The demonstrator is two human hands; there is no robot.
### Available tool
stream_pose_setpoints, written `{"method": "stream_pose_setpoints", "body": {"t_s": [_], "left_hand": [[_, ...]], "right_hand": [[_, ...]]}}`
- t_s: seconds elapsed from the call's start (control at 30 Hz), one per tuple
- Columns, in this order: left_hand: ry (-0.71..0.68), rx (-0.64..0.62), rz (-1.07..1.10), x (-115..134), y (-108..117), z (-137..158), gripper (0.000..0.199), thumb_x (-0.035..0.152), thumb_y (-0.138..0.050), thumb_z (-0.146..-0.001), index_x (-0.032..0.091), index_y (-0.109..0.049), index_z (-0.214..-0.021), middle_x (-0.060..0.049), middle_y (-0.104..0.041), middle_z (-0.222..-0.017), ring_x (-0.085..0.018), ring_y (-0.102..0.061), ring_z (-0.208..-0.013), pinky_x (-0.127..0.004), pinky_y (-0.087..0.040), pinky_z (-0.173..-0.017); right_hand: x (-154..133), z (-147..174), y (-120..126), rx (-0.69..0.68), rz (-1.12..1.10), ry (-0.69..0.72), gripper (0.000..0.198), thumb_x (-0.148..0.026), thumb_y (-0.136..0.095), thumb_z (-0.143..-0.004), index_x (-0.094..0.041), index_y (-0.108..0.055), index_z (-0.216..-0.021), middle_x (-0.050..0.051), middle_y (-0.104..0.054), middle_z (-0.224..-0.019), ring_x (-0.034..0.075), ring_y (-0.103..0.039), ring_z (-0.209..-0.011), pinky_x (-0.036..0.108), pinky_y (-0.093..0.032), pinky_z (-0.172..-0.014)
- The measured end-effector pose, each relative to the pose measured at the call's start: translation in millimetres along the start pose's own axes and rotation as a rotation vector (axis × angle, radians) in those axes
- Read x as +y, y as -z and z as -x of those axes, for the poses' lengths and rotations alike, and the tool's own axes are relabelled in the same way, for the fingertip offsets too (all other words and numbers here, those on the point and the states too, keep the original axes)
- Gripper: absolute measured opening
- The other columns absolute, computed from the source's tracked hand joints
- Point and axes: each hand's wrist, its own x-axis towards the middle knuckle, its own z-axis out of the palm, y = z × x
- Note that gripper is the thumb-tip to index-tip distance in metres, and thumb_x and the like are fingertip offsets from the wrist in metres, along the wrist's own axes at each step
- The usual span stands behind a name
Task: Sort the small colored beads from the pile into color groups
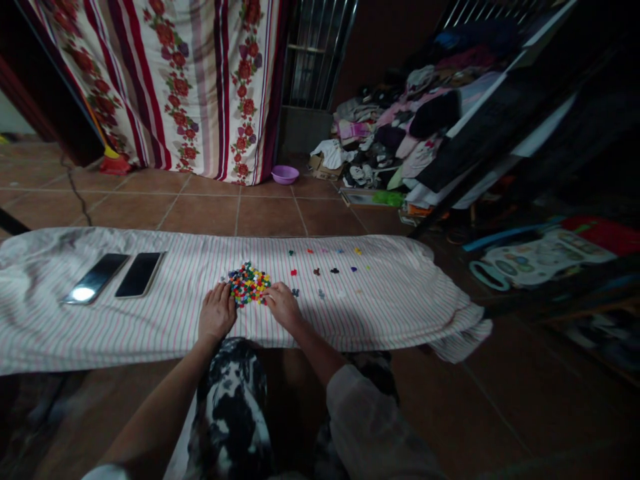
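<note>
View: head-worn, single | Faces: forward and down | Range: near over striped cloth [350,313] | Beyond: tiled floor [210,213], floral curtain [200,80]

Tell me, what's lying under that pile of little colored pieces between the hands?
The pile of colored pieces rests on a pink-striped cloth. Whatever the cloth covers is hidden. The left hand and right hand flank the pile.

Colours around the bead pile
Multicoloured bead pile [249,285] on a white cloth [400,313] with thin pink stripes; left of the pile, two black phones [119,275]; beyond it, a purple bowl [285,175] on terracotta floor tiles [200,213]
</note>
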Motion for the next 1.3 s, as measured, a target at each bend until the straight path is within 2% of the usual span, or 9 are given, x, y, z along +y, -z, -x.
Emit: {"method": "stream_pose_setpoints", "body": {"t_s": [0.2, 0.37, 0.57, 0.87, 1.0, 1.1, 1.2, 1.3], "left_hand": [[-0.025, 0.021, 0.013, -2.1, -2.4, 1.5, 0.046, 0.028, -0.031, -0.093, 0.013, -0.053, -0.130, -0.019, -0.061, -0.130, -0.029, -0.050, -0.130, -0.050, -0.038, -0.109], [-0.033, 0.018, 0.030, -4.1, -3.6, 1.8, 0.046, 0.028, -0.032, -0.092, 0.012, -0.051, -0.131, -0.020, -0.060, -0.130, -0.030, -0.050, -0.130, -0.051, -0.039, -0.108], [-0.047, 0.015, 0.033, -6.6, -4.6, 2.2, 0.046, 0.029, -0.034, -0.091, 0.014, -0.051, -0.131, -0.020, -0.062, -0.128, -0.031, -0.050, -0.129, -0.052, -0.039, -0.107], [-0.056, -0.024, 0.032, -4.7, 1.4, 0.1, 0.044, 0.029, -0.034, -0.091, 0.014, -0.052, -0.128, -0.019, -0.062, -0.127, -0.031, -0.051, -0.128, -0.051, -0.039, -0.106], [-0.052, 0.010, 0.060, -3.8, 1.8, 0.2, 0.046, 0.031, -0.032, -0.092, 0.015, -0.050, -0.131, -0.019, -0.062, -0.126, -0.031, -0.053, -0.126, -0.051, -0.039, -0.106], [-0.042, 0.037, 0.050, -3.2, 0.1, 0.8, 0.046, 0.030, -0.033, -0.092, 0.015, -0.050, -0.132, -0.018, -0.063, -0.125, -0.030, -0.053, -0.126, -0.050, -0.039, -0.107], [-0.053, 0.028, 0.018, -3.1, -1.4, 1.4, 0.044, 0.028, -0.033, -0.092, 0.015, -0.053, -0.128, -0.018, -0.063, -0.126, -0.030, -0.052, -0.127, -0.050, -0.039, -0.107], [-0.063, 0.012, -0.012, -3.5, -2.2, 1.5, 0.042, 0.027, -0.031, -0.092, 0.013, -0.056, -0.123, -0.020, -0.062, -0.127, -0.031, -0.052, -0.127, -0.050, -0.039, -0.106]], "right_hand": [[-3.8, 0.2, 3.2, -0.043, 0.023, 0.002, 0.021, -0.017, -0.056, -0.092, -0.024, -0.072, -0.104, 0.007, -0.060, -0.108, 0.018, -0.057, -0.104, 0.031, -0.046, -0.095], [-6.0, -4.7, 7.2, -0.075, 0.104, 0.023, 0.016, -0.022, -0.057, -0.093, -0.020, -0.072, -0.099, 0.008, -0.061, -0.106, 0.018, -0.057, -0.103, 0.030, -0.045, -0.096], [-11.1, -10.3, 7.8, -0.126, 0.173, 0.040, 0.020, -0.024, -0.052, -0.096, -0.020, -0.071, -0.102, 0.009, -0.061, -0.107, 0.020, -0.056, -0.104, 0.031, -0.046, -0.093], [-15.8, -12.2, 14.6, -0.214, 0.146, 0.094, 0.019, -0.022, -0.050, -0.096, -0.021, -0.069, -0.098, 0.006, -0.066, -0.104, 0.018, -0.060, -0.101, 0.028, -0.046, -0.088], [-24.7, -19.8, 17.5, -0.255, 0.178, 0.089, 0.012, -0.020, -0.057, -0.091, -0.021, -0.069, -0.092, 0.006, -0.069, -0.099, 0.019, -0.063, -0.098, 0.029, -0.048, -0.085], [-33.3, -24.6, 18.9, -0.279, 0.250, 0.051, 0.016, -0.016, -0.055, -0.090, -0.021, -0.070, -0.089, 0.007, -0.072, -0.094, 0.021, -0.066, -0.092, 0.030, -0.049, -0.078], [-38.5, -26.2, 20.5, -0.286, 0.296, 0.006, 0.020, -0.016, -0.051, -0.092, -0.019, -0.071, -0.091, 0.011, -0.073, -0.096, 0.022, -0.067, -0.089, 0.031, -0.050, -0.074], [-38.3, -25.4, 20.9, -0.273, 0.278, -0.003, 0.020, -0.016, -0.051, -0.091, -0.020, -0.071, -0.095, 0.009, -0.072, -0.100, 0.021, -0.067, -0.092, 0.030, -0.049, -0.077]]}}
